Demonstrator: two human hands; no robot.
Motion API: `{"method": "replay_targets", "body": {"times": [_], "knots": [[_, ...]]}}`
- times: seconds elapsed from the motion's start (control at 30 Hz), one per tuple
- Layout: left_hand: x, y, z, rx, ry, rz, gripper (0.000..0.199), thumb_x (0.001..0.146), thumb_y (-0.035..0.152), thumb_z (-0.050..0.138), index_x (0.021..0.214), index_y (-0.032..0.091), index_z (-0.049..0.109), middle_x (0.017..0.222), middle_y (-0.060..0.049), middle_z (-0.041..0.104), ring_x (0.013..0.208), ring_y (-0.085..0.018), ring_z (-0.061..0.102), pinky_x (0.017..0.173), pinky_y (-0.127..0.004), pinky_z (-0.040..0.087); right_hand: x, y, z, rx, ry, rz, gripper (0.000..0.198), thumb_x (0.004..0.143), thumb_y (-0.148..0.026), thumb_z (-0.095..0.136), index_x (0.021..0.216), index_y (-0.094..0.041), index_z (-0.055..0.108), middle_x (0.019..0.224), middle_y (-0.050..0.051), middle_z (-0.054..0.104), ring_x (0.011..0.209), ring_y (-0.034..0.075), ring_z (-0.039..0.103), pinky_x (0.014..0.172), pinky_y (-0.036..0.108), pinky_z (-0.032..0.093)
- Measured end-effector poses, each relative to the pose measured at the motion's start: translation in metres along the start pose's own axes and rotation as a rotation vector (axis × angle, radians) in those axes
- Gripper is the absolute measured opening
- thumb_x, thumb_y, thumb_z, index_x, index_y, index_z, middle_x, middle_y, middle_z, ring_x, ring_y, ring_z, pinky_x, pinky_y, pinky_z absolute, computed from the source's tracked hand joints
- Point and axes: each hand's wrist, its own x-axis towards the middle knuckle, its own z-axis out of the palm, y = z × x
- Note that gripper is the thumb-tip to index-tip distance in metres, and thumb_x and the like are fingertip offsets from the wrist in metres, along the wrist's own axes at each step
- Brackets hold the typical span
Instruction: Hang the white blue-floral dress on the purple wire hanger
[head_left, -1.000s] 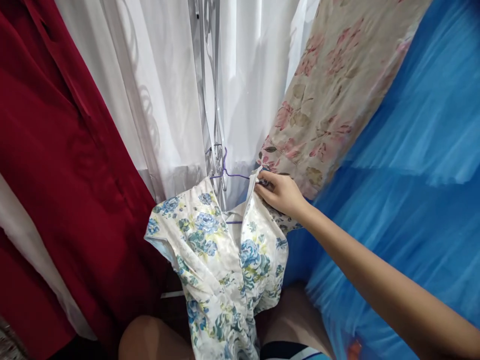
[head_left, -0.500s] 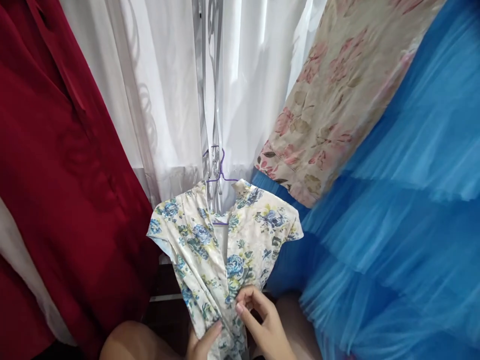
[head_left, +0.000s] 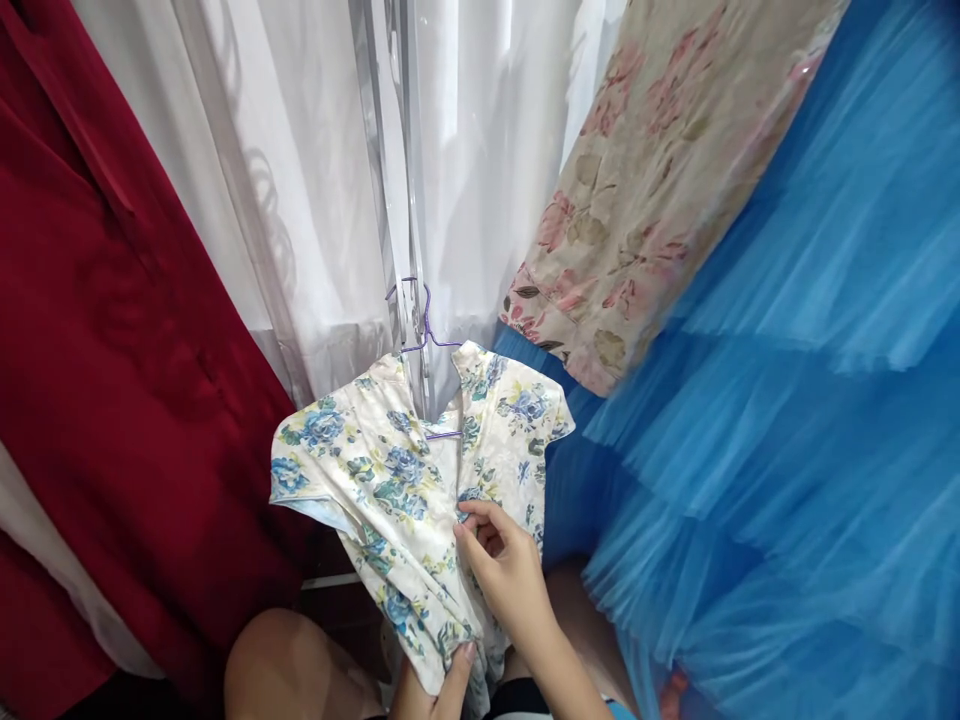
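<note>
A white garment with blue rose print, short-sleeved with a V-shaped front opening, hangs in front of me on a thin purple hanger. Low on its front, my left hand grips the cloth, thumb on top and the other fingers hidden behind the fabric. My right hand pinches the right-hand edge of the front opening between thumb and fingertips. Folds run diagonally down from the left sleeve toward my left hand. The garment's lower part bunches between my hands and out of view.
White curtains and a pale metal upright stand behind the hanger. A dark red dress hangs at left. On the right are a beige floral cloth and a tiered blue tulle skirt. My bare knee shows below.
My right hand has moved up along the front opening and now pinches its edge higher. The left hand has shifted slightly right, still holding the cloth. The view has shifted a little.
</note>
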Motion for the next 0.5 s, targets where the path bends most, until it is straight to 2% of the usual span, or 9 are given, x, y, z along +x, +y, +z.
{"method": "replay_targets", "body": {"times": [0.13,0.3,0.5], "knots": [[0.006,-0.004,0.0,0.148,-0.02,0.198,0.044,0.068,0.056,0.072,0.096,0.022,0.073,0.111,-0.016,0.071,0.126,-0.039,0.053,0.113,-0.043,0.037,0.005,0.004,0.006,0.012,0.05,0.088,0.021,0.084,-0.034,0.061,0.092,-0.017,0.068,0.073,0.005,0.068,0.064,0.022,0.06,0.059,0.031,0.046],[0.003,-0.01,0.0,0.227,0.017,0.199,0.037,0.072,0.048,0.07,0.095,0.019,0.073,0.115,-0.018,0.07,0.122,-0.039,0.057,0.107,-0.042,0.043,0.009,0.003,-0.004,-0.095,0.016,0.067,0.017,0.083,-0.029,0.058,0.091,-0.018,0.069,0.068,0.002,0.065,0.061,0.02,0.058,0.06,0.03,0.043],[0.001,-0.017,0.007,0.194,-0.004,0.268,0.046,0.073,0.056,0.066,0.094,0.015,0.072,0.113,-0.021,0.07,0.118,-0.039,0.06,0.107,-0.046,0.042,0.01,-0.009,-0.015,-0.176,-0.102,0.07,0.011,0.086,-0.023,0.052,0.083,-0.019,0.062,0.069,0.001,0.062,0.063,0.018,0.056,0.059,0.028,0.039]]}}
